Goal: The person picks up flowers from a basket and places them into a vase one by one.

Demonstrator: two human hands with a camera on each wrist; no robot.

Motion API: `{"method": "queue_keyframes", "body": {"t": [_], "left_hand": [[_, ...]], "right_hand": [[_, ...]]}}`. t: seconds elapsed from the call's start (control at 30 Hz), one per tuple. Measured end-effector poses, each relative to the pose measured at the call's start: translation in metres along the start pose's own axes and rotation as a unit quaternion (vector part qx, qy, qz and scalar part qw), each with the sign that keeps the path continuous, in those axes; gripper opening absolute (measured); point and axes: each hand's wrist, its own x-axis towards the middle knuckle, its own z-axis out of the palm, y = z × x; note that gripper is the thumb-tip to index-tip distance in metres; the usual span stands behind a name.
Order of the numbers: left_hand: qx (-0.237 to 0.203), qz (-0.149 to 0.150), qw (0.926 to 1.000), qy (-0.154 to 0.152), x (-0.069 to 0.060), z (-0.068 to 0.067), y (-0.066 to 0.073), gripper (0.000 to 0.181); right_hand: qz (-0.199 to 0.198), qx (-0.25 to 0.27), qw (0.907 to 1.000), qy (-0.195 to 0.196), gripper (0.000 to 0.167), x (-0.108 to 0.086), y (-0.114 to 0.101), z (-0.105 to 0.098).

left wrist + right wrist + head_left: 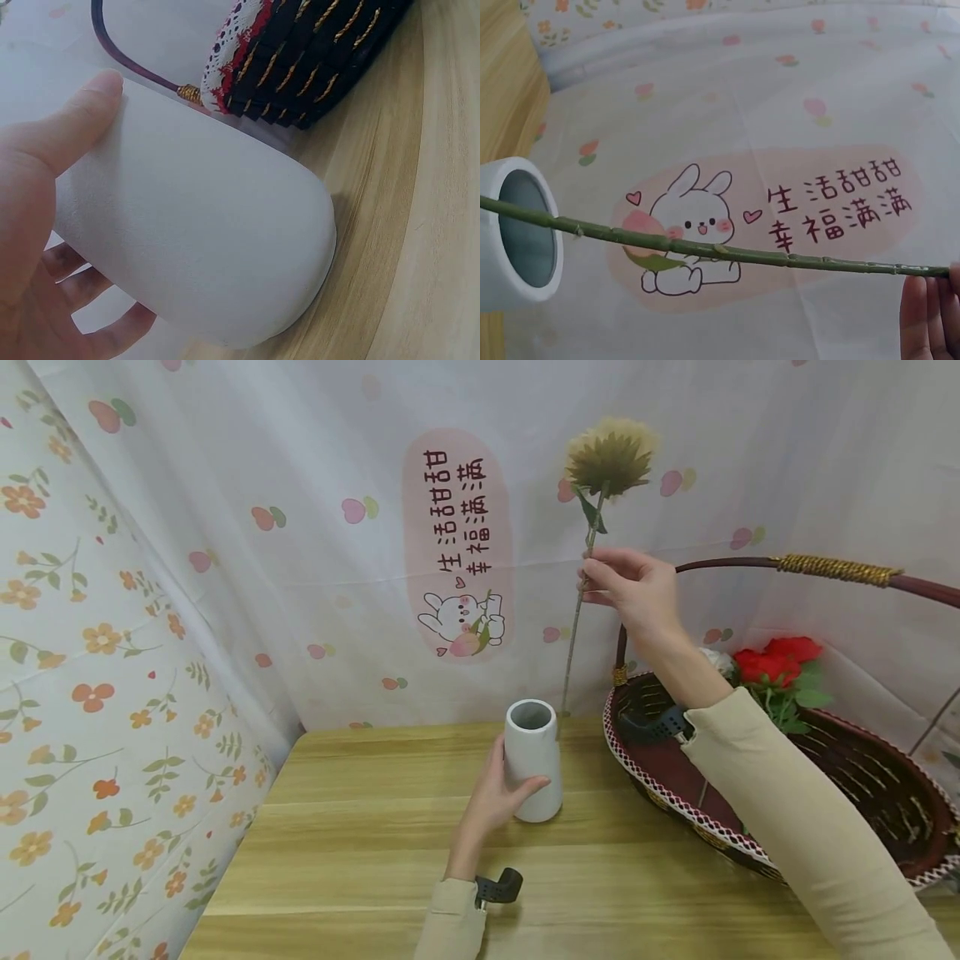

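Observation:
A white vase (532, 760) stands upright on the wooden table, its round mouth facing up. My left hand (500, 793) grips it from the left side, thumb across the front; the left wrist view shows the fingers curling behind the vase (202, 210). Higher up and to the right, my right hand (637, 589) pinches the stem of a pale yellow artificial flower (611, 456). The flower's head points up, and its long green stem (727, 251) hangs down to just right of the vase. In the right wrist view the stem crosses in front of the vase mouth (529, 229).
A dark woven basket (618, 752) with lace trim and an arched handle (832, 568) stands at the right, under my right forearm. Red flowers (776, 664) and a white flower (717, 662) lie in it. A printed curtain (330, 568) hangs behind the table (360, 843).

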Motion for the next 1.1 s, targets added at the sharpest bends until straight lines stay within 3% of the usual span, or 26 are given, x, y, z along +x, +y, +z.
{"method": "queue_keyframes", "body": {"t": [0.23, 0.8, 1.1], "left_hand": [[0.003, 0.004, 1.0000, 0.001, 0.000, 0.000, -0.002, 0.090], [0.009, -0.001, 1.0000, 0.000, -0.001, 0.000, 0.003, 0.094], [0.002, 0.001, 1.0000, -0.006, 0.000, -0.001, 0.002, 0.094]], "right_hand": [[-0.009, 0.013, 0.9998, -0.011, 0.013, 0.007, 0.001, 0.018], [-0.045, -0.072, 0.9954, -0.044, 0.022, 0.007, 0.012, 0.056], [-0.030, -0.184, 0.9774, -0.099, 0.024, -0.007, 0.029, 0.061]]}}
